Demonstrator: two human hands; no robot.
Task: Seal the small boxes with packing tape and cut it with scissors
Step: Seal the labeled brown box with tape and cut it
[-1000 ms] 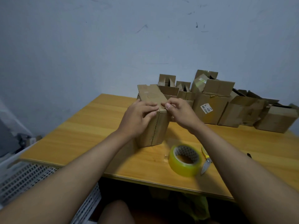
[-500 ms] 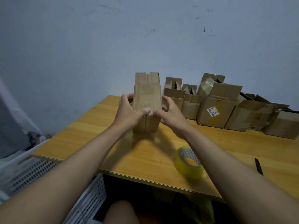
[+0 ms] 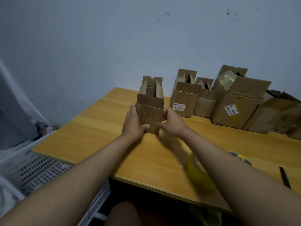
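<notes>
A small brown cardboard box [image 3: 150,115] stands upright on the wooden table [image 3: 101,128] with its top flaps open. My left hand [image 3: 134,122] grips its left side and my right hand [image 3: 171,122] grips its right side, thumbs on the near face. A roll of yellow packing tape [image 3: 197,174] lies near the table's front edge, partly hidden behind my right forearm. Past that forearm, a yellow-handled bit of the scissors [image 3: 242,159] shows.
Several more cardboard boxes [image 3: 234,103] with open flaps stand along the wall at the back right. A dark thin object [image 3: 284,176] lies at the right. A white perforated crate [image 3: 37,170] sits below the table's left edge.
The box has gone from lying tilted under my hands to standing upright with its open flaps on top, set further back. My view shifted left and up.
</notes>
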